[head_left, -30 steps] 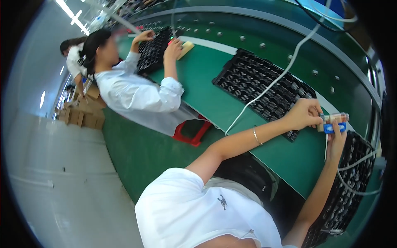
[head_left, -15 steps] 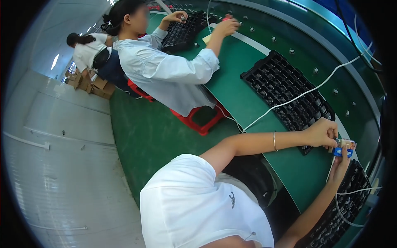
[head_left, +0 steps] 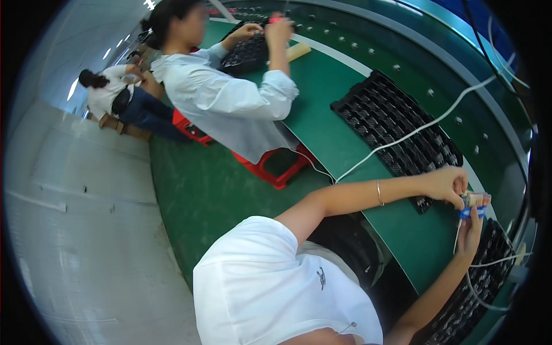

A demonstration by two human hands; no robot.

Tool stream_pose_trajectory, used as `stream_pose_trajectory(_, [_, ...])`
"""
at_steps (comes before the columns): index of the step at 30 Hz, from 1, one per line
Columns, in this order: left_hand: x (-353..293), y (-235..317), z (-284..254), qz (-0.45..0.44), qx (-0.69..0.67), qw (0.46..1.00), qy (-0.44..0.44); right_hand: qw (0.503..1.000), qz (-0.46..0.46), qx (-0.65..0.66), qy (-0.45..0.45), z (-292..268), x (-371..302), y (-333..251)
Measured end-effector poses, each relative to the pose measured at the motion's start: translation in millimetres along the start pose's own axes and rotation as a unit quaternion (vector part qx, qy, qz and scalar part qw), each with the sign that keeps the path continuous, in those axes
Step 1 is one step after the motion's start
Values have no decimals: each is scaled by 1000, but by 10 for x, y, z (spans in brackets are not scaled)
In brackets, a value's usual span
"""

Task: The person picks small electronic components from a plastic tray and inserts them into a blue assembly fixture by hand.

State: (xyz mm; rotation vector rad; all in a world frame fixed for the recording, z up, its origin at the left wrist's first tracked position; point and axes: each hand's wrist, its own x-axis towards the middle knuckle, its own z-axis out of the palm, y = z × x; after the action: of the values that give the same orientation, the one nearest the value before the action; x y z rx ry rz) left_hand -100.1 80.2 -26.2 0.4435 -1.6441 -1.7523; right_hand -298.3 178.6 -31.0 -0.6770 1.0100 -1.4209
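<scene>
At the right side of the green table, my right hand (head_left: pixel 472 231) grips a small device with a clear top, orange marks and a blue body (head_left: pixel 475 207). A thin white cable (head_left: pixel 457 234) hangs beside it. From the other side my left hand (head_left: pixel 447 187), a bracelet on its wrist, is closed with finger and thumb pinched at the device's left end. Whatever sits between those fingertips is too small to make out. Just behind my left hand lies a black compartment tray (head_left: pixel 397 123), and a second black tray (head_left: pixel 480 287) lies beside my right forearm.
A white cable (head_left: pixel 402 141) crosses the far tray. Small metal parts (head_left: pixel 430 92) are spaced along the green strip behind the table (head_left: pixel 322 123). At the left, a co-worker in a light shirt (head_left: pixel 224 86) sits on a red stool (head_left: pixel 279 172); another person (head_left: pixel 123 95) bends over cardboard boxes.
My hands and the device have shifted only slightly. The seated co-worker's raised hand has moved left toward their tray. The small metal parts have moved along the strip.
</scene>
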Motion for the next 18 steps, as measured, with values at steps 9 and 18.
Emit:
stream_pose_trajectory(9, [-26,348,-803,-54,590,766,250,829,-215,-465,223,40,35,-140])
stream_pose_trajectory(18, [82,232,-634,-38,618,748,240,751,-205,-560,283,240,-70,-119])
